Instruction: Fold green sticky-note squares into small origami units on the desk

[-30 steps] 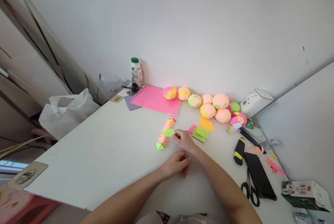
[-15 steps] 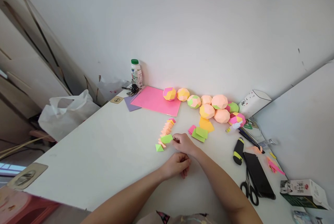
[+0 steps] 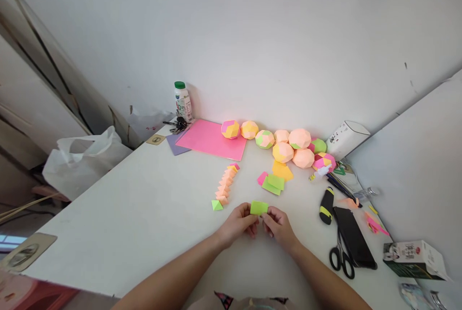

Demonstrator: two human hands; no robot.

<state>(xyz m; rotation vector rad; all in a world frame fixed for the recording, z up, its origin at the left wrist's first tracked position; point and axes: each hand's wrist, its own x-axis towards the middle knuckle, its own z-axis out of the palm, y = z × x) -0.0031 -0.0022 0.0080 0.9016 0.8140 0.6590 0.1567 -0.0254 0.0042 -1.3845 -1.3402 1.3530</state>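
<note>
Both my hands hold a small green paper piece [image 3: 259, 207] just above the white table [image 3: 144, 218]. My left hand [image 3: 238, 224] pinches its left edge and my right hand [image 3: 277, 226] pinches its right edge. To the left of them runs a row of folded paper units [image 3: 225, 185], mostly orange, ending in a green one [image 3: 216, 205]. Behind the hands lie loose green, pink and orange paper squares [image 3: 275, 178].
Several paper balls [image 3: 292, 145] line the wall beside a pink sheet [image 3: 211, 138], a bottle [image 3: 181, 100] and keys [image 3: 176, 124]. On the right lie a highlighter [image 3: 326, 205], scissors [image 3: 339, 258], a phone [image 3: 352, 242], pens and a carton [image 3: 415, 253]. A plastic bag [image 3: 83, 158] hangs off the left edge.
My right hand lifted the green paper piece from the row of units and brought it back toward me. My left hand came up and took its other edge.
</note>
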